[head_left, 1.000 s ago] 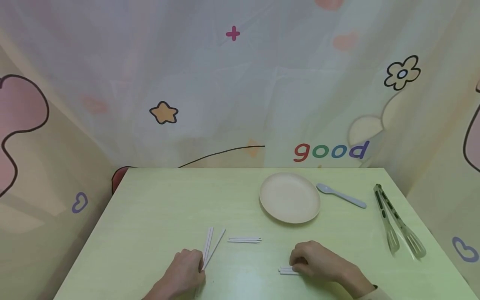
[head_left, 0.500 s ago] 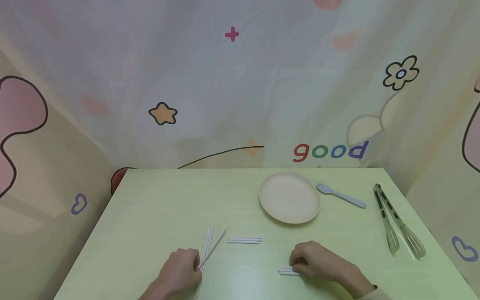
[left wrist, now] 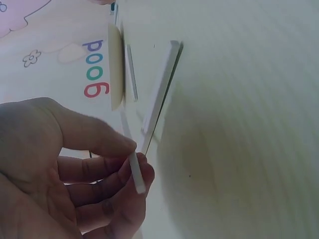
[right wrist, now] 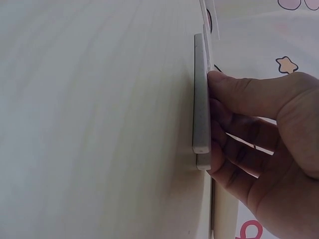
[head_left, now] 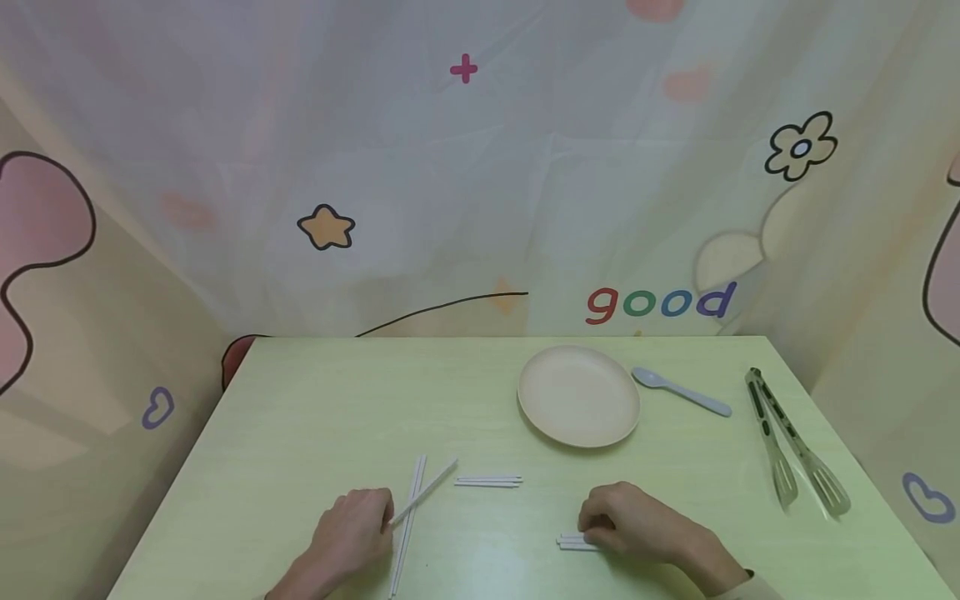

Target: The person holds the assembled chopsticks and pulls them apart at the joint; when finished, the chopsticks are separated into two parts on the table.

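Observation:
In the head view my left hand (head_left: 341, 533) pinches a thin white stick (head_left: 431, 487) that slants over two long white sticks (head_left: 403, 546) lying side by side. The near end of the held stick (left wrist: 137, 174) pokes out between thumb and fingertips in the left wrist view. My right hand (head_left: 637, 525), fingers curled, grips at a small row of white sticks (head_left: 572, 542), covering their right part. Seen from the right wrist, thumb and fingertips are at the far side of these flat-sided sticks (right wrist: 201, 99), low at the tabletop.
Between the hands, a little farther back, lies a group of short white sticks (head_left: 487, 481). A beige round plate (head_left: 579, 396) sits behind, with a grey-blue spoon (head_left: 686, 393) beside it. Tongs (head_left: 795, 446) with slotted ends lie at the right edge of the table (head_left: 315, 400).
My left hand has moved slightly left and away from me, turning the pinched stick to a flatter slant across the two long sticks. The right hand has stayed in place.

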The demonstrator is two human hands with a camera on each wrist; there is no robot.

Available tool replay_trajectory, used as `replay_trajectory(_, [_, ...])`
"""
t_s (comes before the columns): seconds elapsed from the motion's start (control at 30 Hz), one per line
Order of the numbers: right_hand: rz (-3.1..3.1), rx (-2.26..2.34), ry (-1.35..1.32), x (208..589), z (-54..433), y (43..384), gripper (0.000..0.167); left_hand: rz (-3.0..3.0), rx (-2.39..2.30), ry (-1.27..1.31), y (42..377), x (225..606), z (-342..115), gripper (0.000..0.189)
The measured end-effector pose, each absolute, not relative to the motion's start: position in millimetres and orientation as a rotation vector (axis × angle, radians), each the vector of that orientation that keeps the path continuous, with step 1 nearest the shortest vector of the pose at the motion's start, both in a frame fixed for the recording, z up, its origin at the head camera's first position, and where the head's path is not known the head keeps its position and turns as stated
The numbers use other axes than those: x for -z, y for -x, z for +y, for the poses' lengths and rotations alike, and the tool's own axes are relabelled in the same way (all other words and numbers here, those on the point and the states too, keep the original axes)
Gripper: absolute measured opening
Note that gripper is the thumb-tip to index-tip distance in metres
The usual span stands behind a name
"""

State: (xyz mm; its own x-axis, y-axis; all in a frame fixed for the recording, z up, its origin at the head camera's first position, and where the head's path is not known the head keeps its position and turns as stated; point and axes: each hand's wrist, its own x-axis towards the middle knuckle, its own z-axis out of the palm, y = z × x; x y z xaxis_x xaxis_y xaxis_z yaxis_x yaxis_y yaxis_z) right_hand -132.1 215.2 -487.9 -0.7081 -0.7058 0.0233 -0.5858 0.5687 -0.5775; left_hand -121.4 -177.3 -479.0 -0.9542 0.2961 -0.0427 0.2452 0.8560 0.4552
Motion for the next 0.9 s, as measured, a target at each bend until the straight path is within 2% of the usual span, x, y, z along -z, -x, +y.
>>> replay_trajectory(0.23, [2.596,0.829,1.094,486.5,214.6,132.1,0.01,2.939,-0.654,-0.427,124.0,472.8,-176.2,0.008])
replay_trajectory(0.9, [2.61,0.8,1.109,483.4,213.8,132.5,0.008,3.055,-0.64,-0.516,133.5,456.7,-169.4,0.017])
